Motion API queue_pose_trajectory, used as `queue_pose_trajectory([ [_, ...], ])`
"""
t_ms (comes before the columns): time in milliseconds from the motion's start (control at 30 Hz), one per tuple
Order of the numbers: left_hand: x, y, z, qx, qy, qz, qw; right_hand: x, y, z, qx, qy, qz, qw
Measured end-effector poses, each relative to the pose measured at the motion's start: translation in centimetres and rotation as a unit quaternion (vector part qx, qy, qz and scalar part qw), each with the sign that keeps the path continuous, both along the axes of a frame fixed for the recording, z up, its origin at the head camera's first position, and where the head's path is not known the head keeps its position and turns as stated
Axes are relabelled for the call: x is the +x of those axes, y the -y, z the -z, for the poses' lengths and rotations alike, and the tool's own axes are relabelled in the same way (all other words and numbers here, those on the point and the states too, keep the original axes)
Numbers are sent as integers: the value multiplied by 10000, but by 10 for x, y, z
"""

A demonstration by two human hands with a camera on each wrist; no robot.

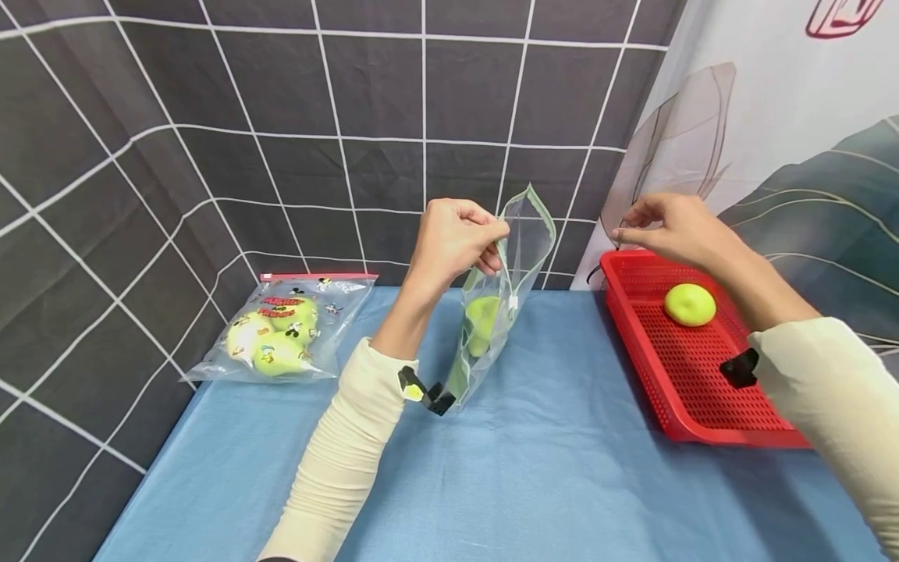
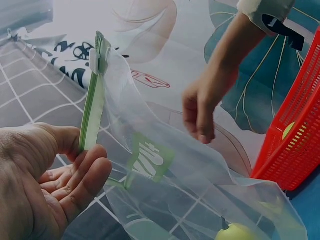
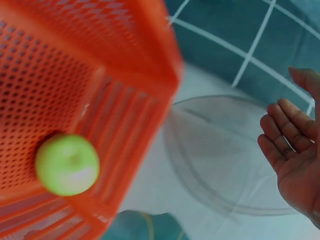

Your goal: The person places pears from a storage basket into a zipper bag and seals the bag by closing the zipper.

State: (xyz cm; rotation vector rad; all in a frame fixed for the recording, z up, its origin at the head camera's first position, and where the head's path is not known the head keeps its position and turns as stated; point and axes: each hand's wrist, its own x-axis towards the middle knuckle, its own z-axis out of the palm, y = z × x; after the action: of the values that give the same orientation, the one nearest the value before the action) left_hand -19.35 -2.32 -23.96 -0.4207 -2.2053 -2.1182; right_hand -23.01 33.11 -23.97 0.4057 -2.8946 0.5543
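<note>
My left hand point(image 1: 456, 238) pinches the top edge of a clear zip bag point(image 1: 530, 238) with green trim, between thumb and fingers. The bag hangs upright over the table, and a green apple point(image 1: 481, 321) shows low inside it. In the left wrist view a slider point(image 2: 96, 61) sits at the far end of the green zip strip point(image 2: 91, 112). My right hand point(image 1: 667, 222) holds nothing, its fingers loosely bent, above the back left corner of a red basket point(image 1: 641, 367). One green apple point(image 1: 691, 304) lies in the basket.
To the left, a closed clear bag point(image 1: 347, 300) with a red top strip and cartoon prints holds several green fruits. Blue cloth point(image 1: 534, 476) covers the table. Behind it hangs a dark grid-patterned curtain point(image 1: 372, 86), with a pale printed cloth point(image 1: 765, 47) at the right.
</note>
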Motion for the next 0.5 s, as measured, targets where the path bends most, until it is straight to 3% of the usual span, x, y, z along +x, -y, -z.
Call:
queue_pose_trajectory([
  [267,-1,1,0,-21,-10,35,10000,-9,-37,20,572,459,78,9973],
  [500,-1,2,2,-86,-50,-1,10000,-16,-70,42,1080,980,133,9892],
])
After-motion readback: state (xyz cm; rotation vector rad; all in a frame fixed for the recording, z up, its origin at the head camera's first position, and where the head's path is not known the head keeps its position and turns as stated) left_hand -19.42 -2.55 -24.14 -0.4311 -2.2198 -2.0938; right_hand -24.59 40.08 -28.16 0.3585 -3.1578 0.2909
